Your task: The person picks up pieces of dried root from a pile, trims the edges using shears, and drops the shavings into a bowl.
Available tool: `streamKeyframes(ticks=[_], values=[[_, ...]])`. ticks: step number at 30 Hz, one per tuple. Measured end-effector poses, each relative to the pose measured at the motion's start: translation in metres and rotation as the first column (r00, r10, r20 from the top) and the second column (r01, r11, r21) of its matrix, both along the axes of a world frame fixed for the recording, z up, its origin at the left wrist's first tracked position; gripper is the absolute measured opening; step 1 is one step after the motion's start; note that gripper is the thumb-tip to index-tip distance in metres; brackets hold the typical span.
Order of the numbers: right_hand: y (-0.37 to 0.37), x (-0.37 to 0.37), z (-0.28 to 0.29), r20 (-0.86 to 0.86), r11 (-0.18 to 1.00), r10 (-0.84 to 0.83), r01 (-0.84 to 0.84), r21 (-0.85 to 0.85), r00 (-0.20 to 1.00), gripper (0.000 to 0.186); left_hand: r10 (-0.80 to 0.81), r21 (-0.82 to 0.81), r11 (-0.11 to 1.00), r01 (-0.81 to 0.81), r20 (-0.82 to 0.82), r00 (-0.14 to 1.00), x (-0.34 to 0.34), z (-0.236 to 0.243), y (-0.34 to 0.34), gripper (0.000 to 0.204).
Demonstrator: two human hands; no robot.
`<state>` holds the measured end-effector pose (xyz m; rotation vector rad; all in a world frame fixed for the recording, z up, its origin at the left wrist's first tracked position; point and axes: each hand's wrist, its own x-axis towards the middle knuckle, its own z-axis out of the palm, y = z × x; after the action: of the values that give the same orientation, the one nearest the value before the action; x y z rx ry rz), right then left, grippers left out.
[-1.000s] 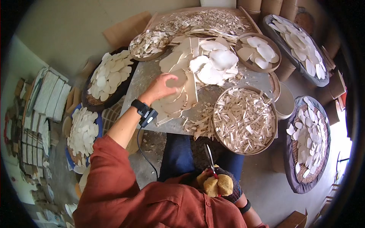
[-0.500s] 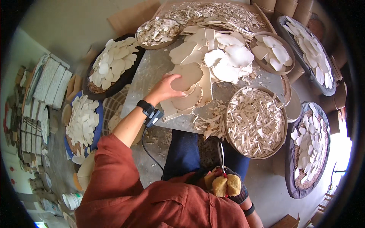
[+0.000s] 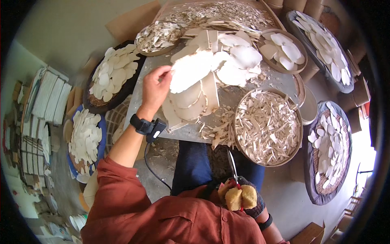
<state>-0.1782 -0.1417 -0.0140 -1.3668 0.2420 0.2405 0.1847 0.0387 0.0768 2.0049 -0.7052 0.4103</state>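
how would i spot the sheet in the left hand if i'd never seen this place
Find the grey table beyond the person's knees, then, on its left side, the left hand. Its fingertips pinch the thin, irregular sheet by its left edge. Unlike the beige sheets below, it glares almost pure white.

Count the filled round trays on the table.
3: shavings tray at near right, chip tray at far left, disc tray at far right. Others may be hidden.

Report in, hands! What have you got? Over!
Left hand pinching bright white piece by its edge. Gloved right hand holding scissors, blades toward table. Other pale pieces lie beneath white piece.
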Motion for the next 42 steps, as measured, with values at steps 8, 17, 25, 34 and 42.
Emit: streamKeyframes(ticks=[8,17,25,34,42], values=[[-0.009,0.028,0.0,0.109,0.987,-0.162,0.163,0.004,0.981,0.028,-0.185,-0.271,0.959,0.086,-0.367,0.912,-0.018,-0.054,-0.004,0.03],[0.015,0.066,-0.093,0.247,0.975,-0.087,0.032,0.219,0.965,0.042,-0.323,-0.505,0.859,-0.084,-0.662,0.676,-0.163,-0.037,-0.02,0.074],[0.028,0.069,-0.114,0.095,0.888,-0.2,0.14,0.438,0.975,0.037,-0.309,-0.467,0.881,-0.076,-0.689,0.655,-0.216,-0.071,-0.017,0.073],[0.026,0.052,-0.088,0.159,0.994,0.04,-0.056,0.096,0.986,0.033,-0.106,-0.252,0.965,-0.064,-0.606,0.788,-0.193,-0.096,-0.004,0.08],[0.039,0.051,-0.09,0.152,0.939,-0.175,0.119,0.323,0.973,0.029,-0.283,-0.367,0.93,0.005,-0.708,0.647,-0.178,-0.076,-0.002,0.081]])
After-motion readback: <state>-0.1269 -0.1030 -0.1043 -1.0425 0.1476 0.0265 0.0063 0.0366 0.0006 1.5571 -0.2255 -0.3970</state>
